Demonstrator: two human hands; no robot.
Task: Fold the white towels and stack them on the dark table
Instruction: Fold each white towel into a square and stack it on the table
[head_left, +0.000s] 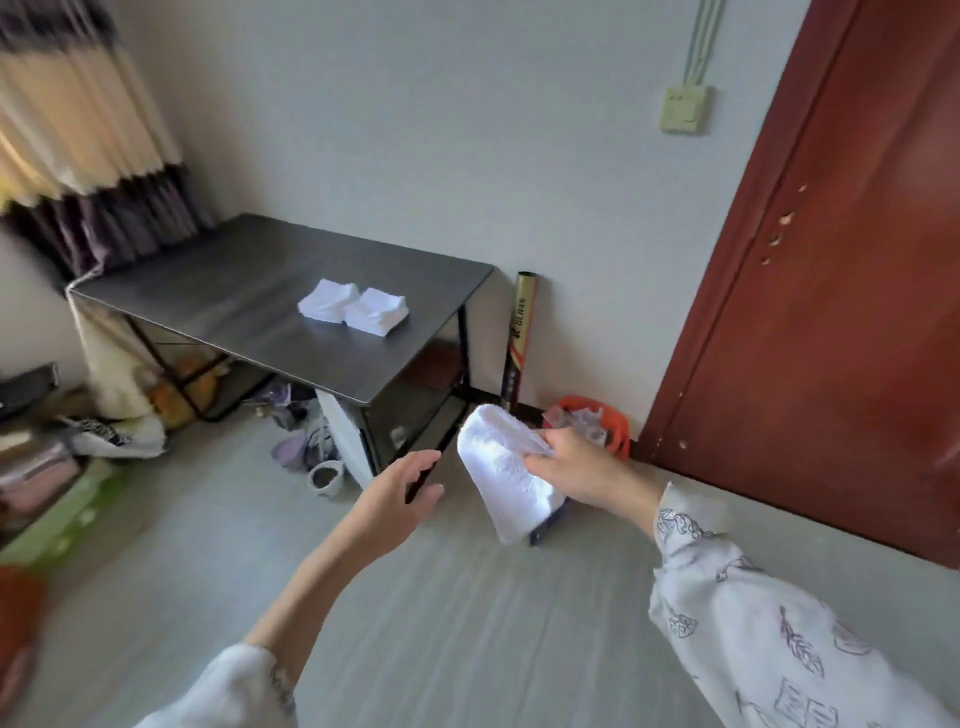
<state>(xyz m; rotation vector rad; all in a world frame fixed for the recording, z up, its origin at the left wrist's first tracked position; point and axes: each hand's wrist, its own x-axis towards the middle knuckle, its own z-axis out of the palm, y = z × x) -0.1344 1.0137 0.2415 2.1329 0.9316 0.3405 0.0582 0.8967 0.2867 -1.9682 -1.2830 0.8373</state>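
My right hand grips a white towel by its upper edge, and the towel hangs down in the air in front of the dark table. My left hand is held just left of the towel with relaxed, slightly curved fingers and holds nothing. Two stacks of folded white towels sit side by side on the table top, the left stack and the right stack.
A tall tube leans on the wall right of the table, with an orange basket on the floor beside it. A red-brown door fills the right. Shoes, a cup and clutter lie under and left of the table.
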